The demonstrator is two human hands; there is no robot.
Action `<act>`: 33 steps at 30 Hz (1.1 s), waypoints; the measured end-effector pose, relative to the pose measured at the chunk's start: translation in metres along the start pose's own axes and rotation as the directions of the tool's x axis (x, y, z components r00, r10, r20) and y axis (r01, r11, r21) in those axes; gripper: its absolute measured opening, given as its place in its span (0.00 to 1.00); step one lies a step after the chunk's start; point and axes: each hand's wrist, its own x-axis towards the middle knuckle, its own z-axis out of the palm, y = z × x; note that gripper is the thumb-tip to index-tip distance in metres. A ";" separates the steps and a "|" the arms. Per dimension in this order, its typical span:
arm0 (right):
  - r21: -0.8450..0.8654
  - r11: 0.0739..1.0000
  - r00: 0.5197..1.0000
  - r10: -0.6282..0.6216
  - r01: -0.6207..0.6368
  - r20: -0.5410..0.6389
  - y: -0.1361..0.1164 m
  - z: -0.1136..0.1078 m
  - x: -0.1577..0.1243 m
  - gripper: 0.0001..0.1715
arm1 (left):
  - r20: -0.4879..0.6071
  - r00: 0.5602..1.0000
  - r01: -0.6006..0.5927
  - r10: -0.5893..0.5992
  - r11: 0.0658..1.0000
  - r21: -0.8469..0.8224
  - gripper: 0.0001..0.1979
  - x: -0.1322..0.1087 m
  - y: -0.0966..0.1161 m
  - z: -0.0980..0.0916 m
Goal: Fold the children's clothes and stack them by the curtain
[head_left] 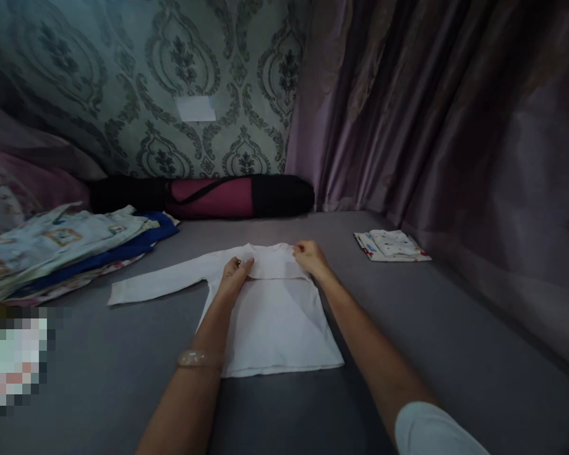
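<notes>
A small white long-sleeved shirt [275,322] lies flat on a grey bed surface [436,328]. One sleeve stretches out to the left; the other is folded across the chest. My left hand [234,273] rests on the shirt near the left shoulder, fingers closed, pinching the folded cloth. My right hand [309,256] grips the cloth at the right shoulder, fingers curled. A bangle [200,359] sits on my left wrist.
A pile of printed and blue clothes [71,246] lies at the left. A folded patterned garment [391,245] lies at the right near purple curtains [455,126]. A black and maroon bolster [218,196] lies against the patterned wall.
</notes>
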 end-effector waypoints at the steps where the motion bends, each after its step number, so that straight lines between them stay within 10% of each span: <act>1: -0.025 0.998 0.998 0.057 -0.057 -0.010 0.014 -0.004 0.005 0.16 | -0.007 0.999 -0.039 0.039 0.998 0.039 0.23 0.002 -0.003 -0.002; 7: -0.127 0.971 0.979 0.201 -0.203 -0.027 0.056 0.000 0.017 0.17 | -0.098 0.977 -0.156 0.190 0.947 0.281 0.18 0.011 -0.010 -0.011; 17: -0.340 0.935 0.991 -0.122 0.097 -0.053 0.036 0.044 0.001 0.30 | -0.085 0.959 -0.229 0.269 0.920 0.318 0.15 0.006 0.002 -0.007; 28: -0.391 0.918 0.997 -0.040 0.062 0.064 0.047 0.058 0.004 0.39 | -0.170 0.927 -0.204 0.333 0.831 0.517 0.15 0.009 -0.004 -0.023; 33: -0.404 0.912 0.997 -0.052 0.072 0.061 0.047 0.058 0.003 0.39 | -0.027 0.905 -0.323 0.424 0.728 0.605 0.14 0.004 -0.004 -0.020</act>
